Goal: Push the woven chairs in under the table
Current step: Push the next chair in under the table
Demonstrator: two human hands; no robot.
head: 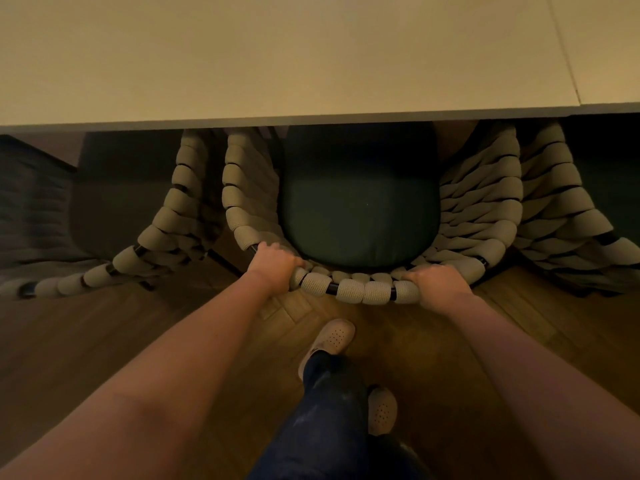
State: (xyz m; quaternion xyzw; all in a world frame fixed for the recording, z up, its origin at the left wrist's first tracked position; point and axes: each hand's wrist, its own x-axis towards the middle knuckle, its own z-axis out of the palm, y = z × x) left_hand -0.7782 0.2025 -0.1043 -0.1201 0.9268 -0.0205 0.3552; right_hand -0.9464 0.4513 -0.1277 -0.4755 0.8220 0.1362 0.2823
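I have both hands on the curved back rail of the middle woven chair (360,289): my left hand (273,265) is curled over the rail at its left bend, and my right hand (440,284) is wrapped around it further along to the right, fingers closed on the thick cord wrapping. Between my two hands the rail shows pale cord loops over a dark frame. Just beyond my hands lies the chair's dark green seat cushion (358,216), its far part already under the edge of the pale table (277,64). Off to the left of my left hand sits a second woven chair (162,233), and to the right of my right hand a third (568,216). Below my arms I see wooden floor (104,341) and my light perforated shoes (334,337).
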